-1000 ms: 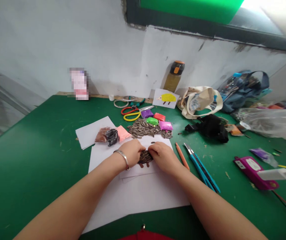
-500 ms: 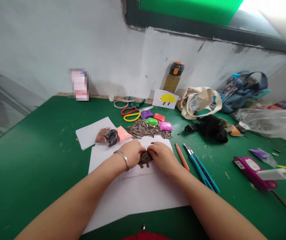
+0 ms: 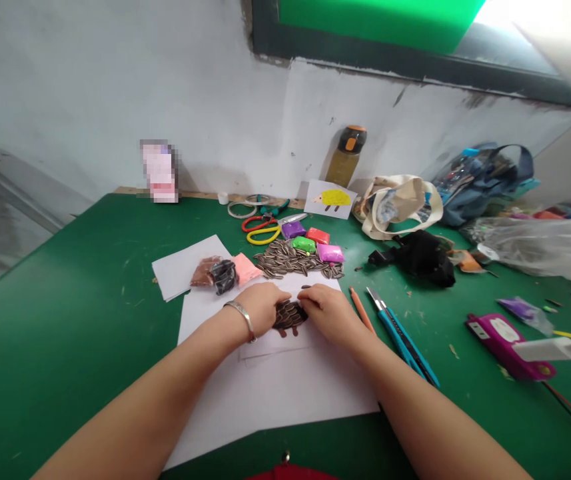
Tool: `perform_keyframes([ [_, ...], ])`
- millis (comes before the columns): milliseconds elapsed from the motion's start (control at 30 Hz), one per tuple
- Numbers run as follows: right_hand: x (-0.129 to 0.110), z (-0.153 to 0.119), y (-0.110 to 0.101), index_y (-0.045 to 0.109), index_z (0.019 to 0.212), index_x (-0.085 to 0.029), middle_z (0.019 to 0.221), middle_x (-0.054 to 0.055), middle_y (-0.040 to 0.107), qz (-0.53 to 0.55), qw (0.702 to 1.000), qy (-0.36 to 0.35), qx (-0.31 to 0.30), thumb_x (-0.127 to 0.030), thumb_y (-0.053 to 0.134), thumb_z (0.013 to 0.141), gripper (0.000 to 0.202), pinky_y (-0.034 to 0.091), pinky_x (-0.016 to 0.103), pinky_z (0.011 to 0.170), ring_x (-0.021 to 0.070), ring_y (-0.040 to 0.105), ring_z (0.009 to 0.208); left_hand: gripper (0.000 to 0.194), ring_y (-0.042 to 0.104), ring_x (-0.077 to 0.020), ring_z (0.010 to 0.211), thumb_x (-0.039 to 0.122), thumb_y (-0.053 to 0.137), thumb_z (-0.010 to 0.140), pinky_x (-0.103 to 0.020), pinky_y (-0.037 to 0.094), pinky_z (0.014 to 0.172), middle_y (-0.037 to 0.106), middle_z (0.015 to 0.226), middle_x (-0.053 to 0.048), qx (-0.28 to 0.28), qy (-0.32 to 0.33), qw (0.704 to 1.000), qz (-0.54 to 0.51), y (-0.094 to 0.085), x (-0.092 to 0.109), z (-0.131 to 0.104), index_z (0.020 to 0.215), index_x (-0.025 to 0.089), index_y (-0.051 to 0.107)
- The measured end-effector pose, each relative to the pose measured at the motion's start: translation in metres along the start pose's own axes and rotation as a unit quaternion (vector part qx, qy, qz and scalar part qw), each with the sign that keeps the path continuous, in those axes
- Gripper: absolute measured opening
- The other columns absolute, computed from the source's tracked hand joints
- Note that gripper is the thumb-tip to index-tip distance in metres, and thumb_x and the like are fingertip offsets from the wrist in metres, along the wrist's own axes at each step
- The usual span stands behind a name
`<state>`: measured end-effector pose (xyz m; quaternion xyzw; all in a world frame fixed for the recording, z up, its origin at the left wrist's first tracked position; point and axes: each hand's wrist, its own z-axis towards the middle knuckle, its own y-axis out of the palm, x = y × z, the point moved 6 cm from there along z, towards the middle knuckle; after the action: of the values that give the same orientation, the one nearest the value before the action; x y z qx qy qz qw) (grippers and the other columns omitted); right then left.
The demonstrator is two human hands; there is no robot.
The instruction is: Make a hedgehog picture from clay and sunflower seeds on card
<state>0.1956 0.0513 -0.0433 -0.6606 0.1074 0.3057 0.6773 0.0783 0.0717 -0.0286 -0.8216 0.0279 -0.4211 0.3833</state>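
On white paper point(image 3: 285, 393) lies a dark hedgehog-like figure point(image 3: 290, 316) covered with striped seeds, with two brown legs. My left hand point(image 3: 261, 307), with a silver bracelet on the wrist, touches the figure's left upper edge; its fingers are closed, and what they hold, if anything, is hidden. At the right edge of the figure, my right hand point(image 3: 329, 312) has its fingertips pinched together, their contents too small to make out. A pile of striped seeds point(image 3: 288, 259) lies just behind the hands.
Clay packs point(image 3: 330, 253), scissors point(image 3: 264, 233) and a hedgehog picture point(image 3: 330, 199) are behind the seeds. Right of my hands lie an orange stick point(image 3: 362, 309) and a blue cutter point(image 3: 405, 339). Farther right are a black bag point(image 3: 422, 259) and a magenta device point(image 3: 505, 343). A bottle point(image 3: 346, 157) stands at the wall.
My left hand has shifted slightly left and my right hand slightly right, so more of the seed-covered figure shows between them.
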Motion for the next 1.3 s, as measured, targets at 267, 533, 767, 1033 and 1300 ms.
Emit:
perform_keyframes([
  [267, -0.001, 0.001, 0.0, 0.066, 0.074, -0.018, 0.072, 0.002, 0.057, -0.002, 1.0, -0.003, -0.015, -0.012, 0.05, 0.082, 0.018, 0.036, 0.023, 0.065, 0.0131, 0.051, 0.072, 0.037, 0.065, -0.0115, 0.062, 0.003, 0.043, 0.07, -0.019, 0.048, 0.063, 0.072, 0.089, 0.0, 0.009, 0.012, 0.999, 0.041, 0.003, -0.006, 0.001, 0.082, 0.023, 0.072],
  [533, -0.006, 0.002, 0.001, 0.065, 0.074, -0.016, 0.074, 0.002, 0.056, -0.014, 1.0, 0.001, -0.011, -0.012, 0.049, 0.084, 0.019, 0.036, 0.022, 0.067, 0.0132, 0.051, 0.075, 0.034, 0.064, -0.0104, 0.059, 0.006, 0.044, 0.073, -0.02, 0.048, 0.065, 0.068, 0.097, -0.003, 0.021, -0.004, 0.996, 0.086, 0.004, -0.008, 0.001, 0.085, 0.021, 0.072],
  [767, 0.0, 0.002, 0.0, 0.065, 0.077, -0.018, 0.075, 0.002, 0.06, 0.01, 1.0, 0.002, -0.005, -0.013, 0.05, 0.083, 0.017, 0.036, 0.023, 0.067, 0.0132, 0.053, 0.075, 0.033, 0.065, -0.0135, 0.072, 0.01, 0.04, 0.079, -0.02, 0.045, 0.068, 0.072, 0.077, 0.001, -0.015, 0.03, 0.998, 0.051, -0.004, 0.003, -0.003, 0.082, 0.022, 0.07],
  [1033, 0.001, 0.002, 0.001, 0.065, 0.076, -0.018, 0.075, 0.002, 0.06, 0.011, 1.0, 0.004, -0.004, -0.012, 0.049, 0.082, 0.018, 0.036, 0.023, 0.065, 0.0131, 0.053, 0.074, 0.022, 0.065, -0.0133, 0.068, 0.013, 0.044, 0.077, -0.02, 0.042, 0.058, 0.071, 0.069, 0.002, -0.011, 0.016, 0.999, 0.046, -0.005, 0.0, -0.002, 0.074, 0.019, 0.065],
  [1300, -0.002, 0.002, 0.0, 0.065, 0.075, -0.018, 0.074, 0.002, 0.06, 0.004, 1.0, 0.002, -0.009, -0.012, 0.049, 0.082, 0.018, 0.036, 0.023, 0.065, 0.0131, 0.053, 0.074, 0.019, 0.066, -0.0132, 0.067, 0.014, 0.046, 0.076, -0.021, 0.044, 0.063, 0.072, 0.079, 0.0, 0.004, 0.016, 0.999, 0.052, 0.001, -0.002, 0.001, 0.072, 0.019, 0.063],
])
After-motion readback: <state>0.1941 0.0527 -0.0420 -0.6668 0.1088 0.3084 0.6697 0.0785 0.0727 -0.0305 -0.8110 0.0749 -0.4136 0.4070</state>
